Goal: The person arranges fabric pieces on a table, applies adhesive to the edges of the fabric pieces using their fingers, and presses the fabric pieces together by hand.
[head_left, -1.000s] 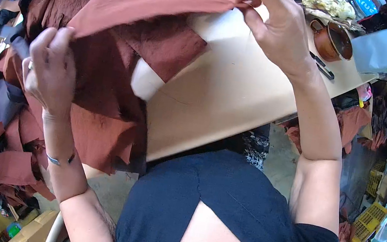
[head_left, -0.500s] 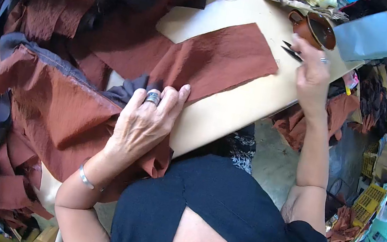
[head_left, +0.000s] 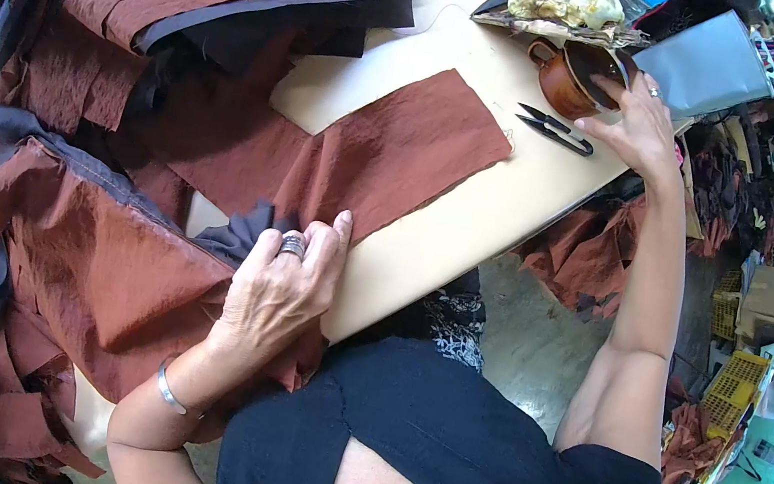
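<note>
the left hand [head_left: 282,281] rests on the reddish-brown cloth [head_left: 413,140], its fingers close together; whether they pinch the cloth, one cannot tell. this cloth lies partly flat on the desk [head_left: 476,190]. the right hand [head_left: 636,129] has its fingers spread at the brown cup [head_left: 564,83], some of them over its opening. the black snips [head_left: 557,130] lie on the desk, near the cup and the thumb
</note>
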The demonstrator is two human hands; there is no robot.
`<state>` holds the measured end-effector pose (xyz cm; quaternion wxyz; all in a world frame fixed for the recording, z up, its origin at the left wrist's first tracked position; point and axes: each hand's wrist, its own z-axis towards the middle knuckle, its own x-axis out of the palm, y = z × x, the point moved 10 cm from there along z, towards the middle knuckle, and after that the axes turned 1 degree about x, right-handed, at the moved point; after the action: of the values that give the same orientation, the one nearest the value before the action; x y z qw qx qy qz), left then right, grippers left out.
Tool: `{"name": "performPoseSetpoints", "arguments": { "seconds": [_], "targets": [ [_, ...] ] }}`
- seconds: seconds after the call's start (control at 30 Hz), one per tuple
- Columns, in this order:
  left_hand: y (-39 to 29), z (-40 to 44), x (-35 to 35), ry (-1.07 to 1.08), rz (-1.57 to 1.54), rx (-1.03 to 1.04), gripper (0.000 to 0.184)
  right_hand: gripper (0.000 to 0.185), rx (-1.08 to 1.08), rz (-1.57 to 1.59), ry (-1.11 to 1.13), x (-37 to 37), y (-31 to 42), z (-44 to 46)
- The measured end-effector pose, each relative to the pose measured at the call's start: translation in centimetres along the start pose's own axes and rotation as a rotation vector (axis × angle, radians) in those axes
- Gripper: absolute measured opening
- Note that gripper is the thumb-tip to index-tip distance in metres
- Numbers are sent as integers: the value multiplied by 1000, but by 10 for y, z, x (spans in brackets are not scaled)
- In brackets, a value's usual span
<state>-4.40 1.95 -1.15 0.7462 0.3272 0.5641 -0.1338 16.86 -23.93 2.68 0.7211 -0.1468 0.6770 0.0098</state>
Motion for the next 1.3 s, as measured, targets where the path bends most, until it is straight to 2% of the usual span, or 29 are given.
{"name": "performPoseSetpoints", "arguments": {
  "seconds": [0.1, 0.2, 0.23, 0.37, 0.47, 0.57, 0.67, 0.7, 0.8, 0.9, 1.0, 1.17, 1.3],
  "targets": [
    [-2, 1, -1, -10, 10, 4, 41, 60, -53, -7, -42, -2, 0, 2],
    [-3, 2, -2, -11, 31, 4, 40, 51, -95, 60, -363, -38, -1, -17],
    [-3, 2, -3, -12, 34, 4, 39, 40, -83, 87, -354, -43, 4, -24],
    [-5, 3, -3, -10, 20, 5, 40, 29, -41, -104, -429, -48, 36, -57],
    [-5, 2, -1, 4, 9, -5, 40, 33, -162, 171, -377, -37, 76, -76],
    [-4, 2, 0, 1, 10, -10, 41, 47, -210, 627, -240, -8, 101, -83],
    [-5, 2, 1, 8, 19, -3, 41, 47, -196, 795, -152, 10, 109, -80],
    [-5, 2, 0, 11, 24, 0, 41, 45, -229, 718, -127, 16, 114, -79],
    [-5, 3, -1, 12, 14, -6, 41, 39, -181, 129, -270, 10, 126, -85],
    [-4, 3, -2, 15, 10, -11, 41, 37, -197, -94, -318, 8, 140, -90],
    [-4, 1, -3, 4, 33, -15, 42, 34, -313, -87, -344, -4, 159, -103],
    [-5, 0, -2, 12, 29, -15, 42, 36, -251, -227, -337, 0, 138, -86],
    [-4, -1, -2, 34, 23, -17, 41, 40, -340, -252, -354, 1, 141, -91]
  ]
}}
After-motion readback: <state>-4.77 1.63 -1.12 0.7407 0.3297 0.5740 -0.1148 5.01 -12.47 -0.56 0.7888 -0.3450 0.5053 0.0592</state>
